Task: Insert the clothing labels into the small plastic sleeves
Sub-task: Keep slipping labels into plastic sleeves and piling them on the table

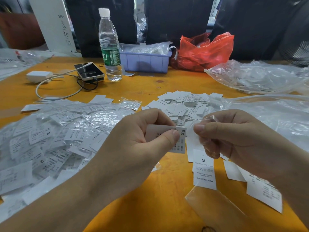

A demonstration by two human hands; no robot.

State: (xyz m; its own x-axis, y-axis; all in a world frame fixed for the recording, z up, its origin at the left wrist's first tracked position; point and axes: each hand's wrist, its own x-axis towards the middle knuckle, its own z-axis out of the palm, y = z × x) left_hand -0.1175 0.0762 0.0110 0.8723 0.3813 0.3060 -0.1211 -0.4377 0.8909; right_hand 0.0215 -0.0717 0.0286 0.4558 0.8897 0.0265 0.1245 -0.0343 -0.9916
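My left hand [142,139] pinches a white clothing label marked XS [182,136] between thumb and fingers, above the orange table [158,198]. Just to its right, my right hand [230,136] pinches a small clear plastic sleeve [200,128], its mouth close to the label's end. Whether the label's tip is inside the sleeve I cannot tell. A loose label marked M [204,169] lies on the table below my right hand. A heap of sleeved labels [50,136] covers the table's left side. Bare labels [182,104] lie in a pile beyond my hands.
At the back stand a water bottle [109,46], a phone [89,71] with charger and cables, a lilac plastic bin [145,61] and a red plastic bag [204,51]. Large clear bags [260,77] lie at the right. An empty sleeve [215,210] lies near the front edge.
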